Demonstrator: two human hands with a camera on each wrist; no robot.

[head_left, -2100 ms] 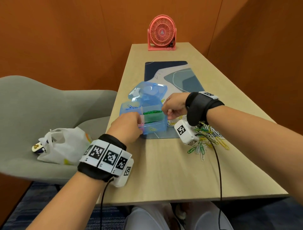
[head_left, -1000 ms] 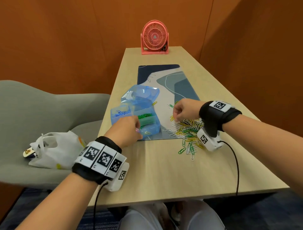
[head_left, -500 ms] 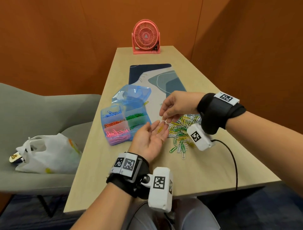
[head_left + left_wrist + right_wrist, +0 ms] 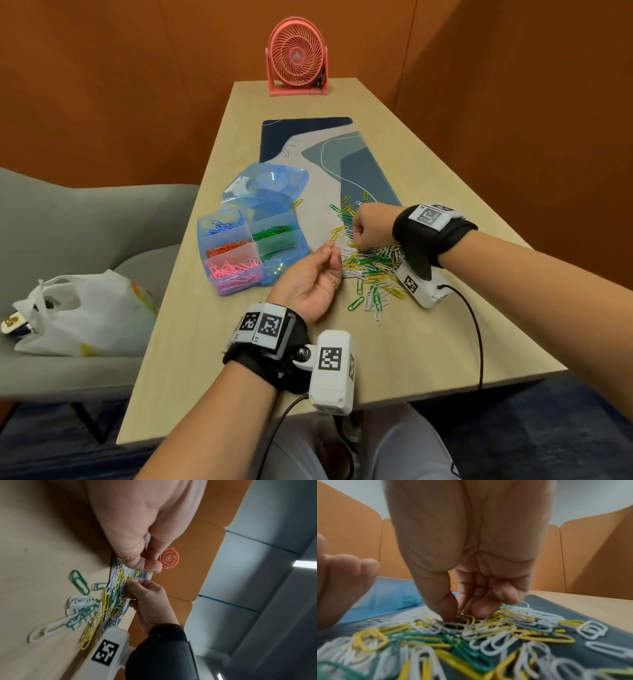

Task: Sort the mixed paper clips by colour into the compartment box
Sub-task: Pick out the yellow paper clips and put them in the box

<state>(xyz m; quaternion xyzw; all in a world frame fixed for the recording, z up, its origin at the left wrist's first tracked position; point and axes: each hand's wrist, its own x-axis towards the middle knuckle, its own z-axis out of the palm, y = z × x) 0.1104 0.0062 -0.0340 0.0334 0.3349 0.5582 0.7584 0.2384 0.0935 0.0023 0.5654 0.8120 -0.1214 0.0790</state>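
Note:
The blue translucent compartment box (image 4: 298,255) stands open on the table (image 4: 212,359), its lid (image 4: 270,185) tipped back. It holds blue (image 4: 222,226), orange (image 4: 226,250), pink (image 4: 233,270) and green clips (image 4: 270,233) in separate compartments. To its right lies a mixed pile of white, yellow and green clips (image 4: 373,270) (image 4: 471,635). My right hand (image 4: 356,240) (image 4: 464,613) reaches down into the pile and pinches a yellow clip (image 4: 467,617) between thumb and fingertip. My left hand (image 4: 332,253) (image 4: 145,566) lies palm up beside the pile, thumb against curled fingers over a clip that is hidden.
A pink desk fan (image 4: 297,58) stands at the table's far end, behind a blue and grey desk mat (image 4: 329,154). A grey chair (image 4: 85,222) to the left carries a white plastic bag (image 4: 85,308). A cable (image 4: 478,329) runs from my right wrist over the front edge.
My left hand left the box, turned palm up and took a clip from the right hand, then curled its fingers. The right hand dropped back into the pile.

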